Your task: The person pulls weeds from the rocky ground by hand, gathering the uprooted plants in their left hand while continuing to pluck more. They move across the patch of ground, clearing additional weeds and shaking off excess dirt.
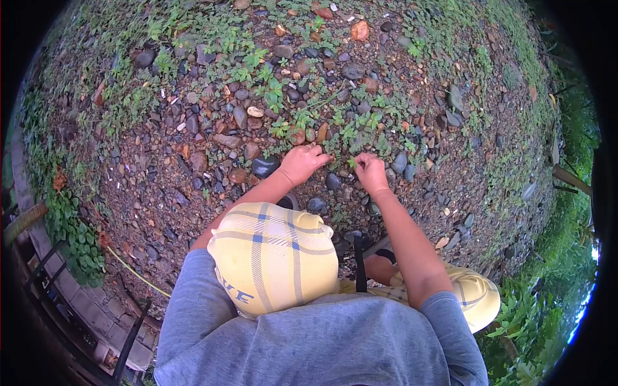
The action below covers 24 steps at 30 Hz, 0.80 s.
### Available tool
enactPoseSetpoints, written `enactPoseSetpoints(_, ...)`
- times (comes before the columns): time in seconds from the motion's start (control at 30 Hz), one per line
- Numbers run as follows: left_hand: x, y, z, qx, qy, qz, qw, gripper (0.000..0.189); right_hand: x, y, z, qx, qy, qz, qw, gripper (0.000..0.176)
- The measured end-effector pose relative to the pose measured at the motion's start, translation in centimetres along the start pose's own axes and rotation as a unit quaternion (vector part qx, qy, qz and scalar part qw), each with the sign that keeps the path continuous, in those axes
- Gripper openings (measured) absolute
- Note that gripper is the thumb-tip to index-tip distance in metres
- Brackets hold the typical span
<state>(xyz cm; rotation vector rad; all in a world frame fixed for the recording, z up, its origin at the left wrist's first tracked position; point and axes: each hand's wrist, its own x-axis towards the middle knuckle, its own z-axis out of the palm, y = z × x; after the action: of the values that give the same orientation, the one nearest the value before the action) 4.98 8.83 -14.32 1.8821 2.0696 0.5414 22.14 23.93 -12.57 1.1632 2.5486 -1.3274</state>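
In the head view, the person crouches over pebbly ground (pixel 154 206), and both bare hands are low in front of the knees. The left hand (pixel 306 165) has its fingers bent, with the tips directed inward to the weeds (pixel 351 133); I cannot tell if they grip something. The right hand (pixel 371 172) is near it, with a gap between them. Its thumb and finger are drawn together at a small green leaf (pixel 352 163) (whether they really pinch it, I cannot tell). The weeds grow among the stones, between the hands and just beyond them. A dark stone (pixel 264 166) lies just beside the left wrist, and a grey stone (pixel 399 161) just to the right of the right hand. Yellow checked cloth (pixel 273 257) covers the knees, below a grey shirt (pixel 322 344). A yellow cord (pixel 136 271) lies at lower left.
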Motion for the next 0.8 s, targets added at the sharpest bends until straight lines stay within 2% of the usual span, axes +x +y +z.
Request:
enactPoseSetpoints(0.03,-0.1,-0.1,0.5,0.007,-0.008,-0.003,1.0,0.015,-0.1,-0.6,-0.1,0.025,-0.009,0.037,0.999,0.009)
enactPoseSetpoints(0.13,-0.3,0.0,0.9,-0.069,0.024,-0.045,0.996,0.012,-0.4,-1.3,-0.2,0.043,-0.037,0.039,0.998,0.011)
enactPoseSetpoints(0.23,-0.9,-0.2,0.7,-0.188,0.091,-0.103,0.973,0.012,-0.3,-1.2,0.1,-0.094,-0.029,-0.084,0.992,0.017)
enactPoseSetpoints(0.33,-1.8,0.0,0.6,-0.239,0.106,-0.148,0.954,0.013,-0.3,-3.1,0.4,-0.133,-0.027,-0.066,0.989,0.024)
enactPoseSetpoints(0.37,-2.1,0.2,0.6,-0.249,0.116,-0.156,0.949,0.014,-0.4,-3.4,0.6,-0.182,-0.031,-0.077,0.98,0.033)
enactPoseSetpoints(0.53,-3.4,1.1,0.7,-0.284,0.127,-0.204,0.928,0.016,-0.2,-2.8,2.2,-0.253,-0.01,-0.119,0.96,0.031)
enactPoseSetpoints(0.63,-3.4,1.4,0.1,-0.266,0.14,-0.177,0.937,0.022,-0.1,-2.5,2.0,-0.262,-0.013,-0.124,0.957,0.027)
enactPoseSetpoints(0.73,-2.5,2.2,-0.9,-0.235,0.08,-0.19,0.95,0.03,-0.5,-2.8,2.0,-0.256,0.002,-0.116,0.96,0.024)
enactPoseSetpoints(0.8,-2.3,1.6,-0.2,-0.187,0.07,-0.134,0.971,0.032,-0.5,-2.5,2.3,-0.26,0.011,-0.11,0.959,0.022)
